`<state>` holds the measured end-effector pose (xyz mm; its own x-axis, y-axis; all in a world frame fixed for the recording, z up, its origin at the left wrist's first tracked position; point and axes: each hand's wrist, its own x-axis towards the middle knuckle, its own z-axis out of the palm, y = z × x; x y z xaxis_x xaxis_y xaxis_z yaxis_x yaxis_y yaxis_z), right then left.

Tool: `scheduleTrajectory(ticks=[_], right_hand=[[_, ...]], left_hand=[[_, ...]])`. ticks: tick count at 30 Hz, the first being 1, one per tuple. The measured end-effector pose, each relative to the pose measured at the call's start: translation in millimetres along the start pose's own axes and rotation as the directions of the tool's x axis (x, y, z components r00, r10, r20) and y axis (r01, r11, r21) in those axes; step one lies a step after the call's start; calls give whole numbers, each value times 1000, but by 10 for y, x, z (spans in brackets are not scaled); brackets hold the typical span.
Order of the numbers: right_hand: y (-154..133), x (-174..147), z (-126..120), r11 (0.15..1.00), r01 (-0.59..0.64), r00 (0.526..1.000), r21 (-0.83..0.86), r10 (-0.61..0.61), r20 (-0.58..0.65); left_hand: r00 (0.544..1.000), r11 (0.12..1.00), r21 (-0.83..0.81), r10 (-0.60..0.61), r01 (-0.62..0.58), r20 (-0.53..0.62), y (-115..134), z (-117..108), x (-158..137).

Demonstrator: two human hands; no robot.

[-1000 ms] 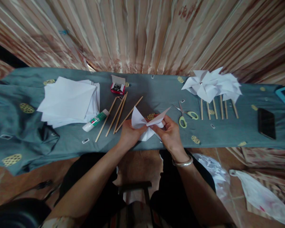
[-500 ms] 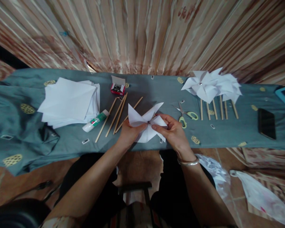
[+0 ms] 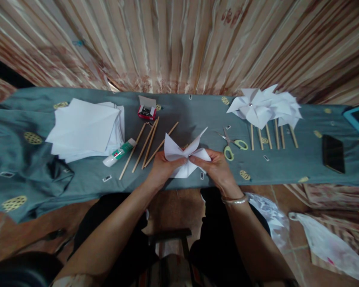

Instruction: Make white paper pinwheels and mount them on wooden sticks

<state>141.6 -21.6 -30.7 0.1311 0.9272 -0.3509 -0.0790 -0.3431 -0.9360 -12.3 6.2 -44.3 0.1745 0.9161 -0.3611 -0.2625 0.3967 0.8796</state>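
Both hands grip a white paper pinwheel (image 3: 184, 170) just above the cloth near the table's front edge. My left hand (image 3: 164, 167) is closed on its left side, thumb pressed close to the centre. On the opposite side my right hand (image 3: 217, 165) pinches the paper, its thumb also at the middle, where a small shiny pin head (image 3: 189, 155) shows. The fingers beneath the paper are hidden. Several wooden sticks (image 3: 151, 145) lie just left of my left hand. Scissors with green handles (image 3: 231, 145), blades parted, rest beyond my right hand.
At left lie a stack of white paper (image 3: 82, 127) and a glue stick (image 3: 119, 153). Behind the sticks stands an opened red box of small metal pins (image 3: 146, 111). Finished pinwheels on sticks (image 3: 257, 107) are heaped at right, near a phone (image 3: 333, 153) and a blue-edged tablet (image 3: 354, 121).
The paper's right side is folded closer about the centre, and my right fingers have slipped further behind it. Both thumbs stay near the pin. The whole view has shifted slightly.
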Motion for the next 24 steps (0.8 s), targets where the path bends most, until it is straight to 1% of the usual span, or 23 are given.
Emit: scheduleTrajectory(ticks=[5,11,16,19,24], right_hand=[[-21,-4,-19,997,33,999,-74,-34,-11],[-22,-21,-30,986,77,996,-146,-69,60],[-46,-36,-83,970,108,991,-216,-87,104],[-47,-35,-93,970,131,988,-204,-110,108],[-63,-31,-52,982,108,993,-154,-97,73]], left_hand=[[1000,1000,19,1,-1,10,25,-17,6],[999,999,48,14,-11,-52,34,-19,6],[999,999,36,17,-15,-46,8,-15,4],[999,999,31,24,-22,-39,-9,-6,6],[1000,1000,11,12,-11,-26,12,15,-3]])
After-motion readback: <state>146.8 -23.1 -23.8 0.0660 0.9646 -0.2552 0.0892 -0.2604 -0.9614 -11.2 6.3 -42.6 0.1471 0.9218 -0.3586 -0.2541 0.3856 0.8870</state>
